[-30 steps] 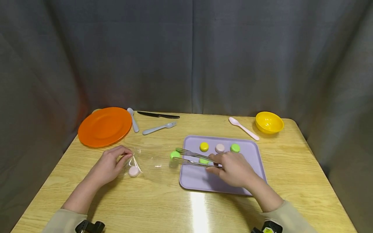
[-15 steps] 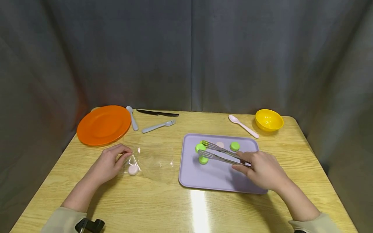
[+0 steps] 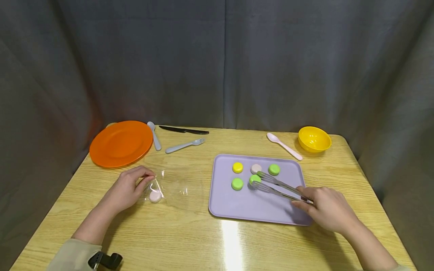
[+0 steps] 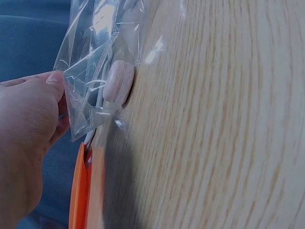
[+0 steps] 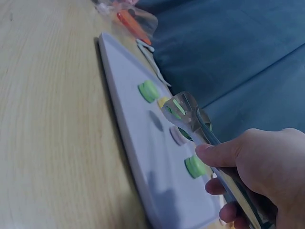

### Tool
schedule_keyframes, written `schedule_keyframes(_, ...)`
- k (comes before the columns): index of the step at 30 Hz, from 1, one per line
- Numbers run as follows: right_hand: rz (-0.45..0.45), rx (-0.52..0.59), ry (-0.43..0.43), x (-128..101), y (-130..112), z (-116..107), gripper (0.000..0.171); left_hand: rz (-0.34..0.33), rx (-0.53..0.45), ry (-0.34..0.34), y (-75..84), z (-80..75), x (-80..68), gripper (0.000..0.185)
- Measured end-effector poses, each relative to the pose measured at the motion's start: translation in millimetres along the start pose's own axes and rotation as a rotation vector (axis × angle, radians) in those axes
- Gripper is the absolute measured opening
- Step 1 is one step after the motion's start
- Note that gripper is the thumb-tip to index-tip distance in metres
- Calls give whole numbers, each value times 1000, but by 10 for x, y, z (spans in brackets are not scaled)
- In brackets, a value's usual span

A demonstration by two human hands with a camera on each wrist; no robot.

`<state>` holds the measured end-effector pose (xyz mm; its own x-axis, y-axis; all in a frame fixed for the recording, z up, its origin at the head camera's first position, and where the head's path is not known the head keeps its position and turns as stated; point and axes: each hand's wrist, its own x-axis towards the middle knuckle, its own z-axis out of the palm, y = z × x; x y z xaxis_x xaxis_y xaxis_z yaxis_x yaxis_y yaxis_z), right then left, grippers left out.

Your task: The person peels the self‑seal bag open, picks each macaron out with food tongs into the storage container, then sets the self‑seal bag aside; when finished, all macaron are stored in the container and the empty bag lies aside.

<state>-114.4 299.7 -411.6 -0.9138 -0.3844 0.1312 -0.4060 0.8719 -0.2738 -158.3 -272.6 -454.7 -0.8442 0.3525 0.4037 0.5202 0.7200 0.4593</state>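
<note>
Steel tongs [image 3: 276, 185] are being gripped at their handle end by the right hand [image 3: 325, 210], fingers and thumb curling round the two arms; the tips are closing on a green macaron [image 3: 255, 179] that is sitting over the middle of the lilac tray [image 3: 257, 210]. In the right wrist view the tongs [image 5: 209, 143] are reaching out from the right hand [image 5: 259, 171] above the tray [image 5: 121, 95], and whether the macaron is lifted or resting on the tray cannot be told. Around it on the tray are lying another green macaron [image 3: 237, 183] to its left, a yellow macaron [image 3: 237, 167], a pale pink macaron [image 3: 255, 168] just behind the tong tips, and a third green macaron [image 3: 274, 169].

The left hand [image 3: 127, 190] is pinching the edge of a clear plastic bag [image 3: 169, 184] on the wooden table [image 3: 190, 233], well apart from the tray (the wrist view shows the thumb and fingers [image 4: 55, 81] holding the bag [image 4: 95, 67] at its crinkled edge). A pink macaron [image 3: 155, 196] is lying inside the bag near the fingertips.

Further back an orange plate [image 3: 121, 143], a grey spoon [image 3: 154, 136], a grey fork [image 3: 184, 145] and a black knife [image 3: 184, 130] are lying at the left, with a pink spoon [image 3: 284, 146] and a yellow bowl [image 3: 314, 139] at the right.
</note>
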Motion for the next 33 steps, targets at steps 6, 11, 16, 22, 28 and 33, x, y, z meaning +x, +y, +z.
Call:
schedule_keyframes(6,42,0,-38,-46,62,73,17,5,2,-4,-9,-9,-7,11)
schedule_keyframes(11,53,8,-70,-54,78,82,25,13,12,-6,-26,-9,-5,11)
schedule_keyframes(16,46,16,-34,-21,61,24,28,20,7,-2,-26,-12,3,10)
schedule_keyframes(22,-29,55,64,67,-45,-3,21,9,9,-14,-12,-20,7,8)
schedule_keyframes(28,-124,147,94,199,-239,44,13,10,-1,-17,10,-16,10,8)
schedule_keyframes(33,-183,172,66,349,-440,138,7,7,-12,-19,28,-9,9,7)
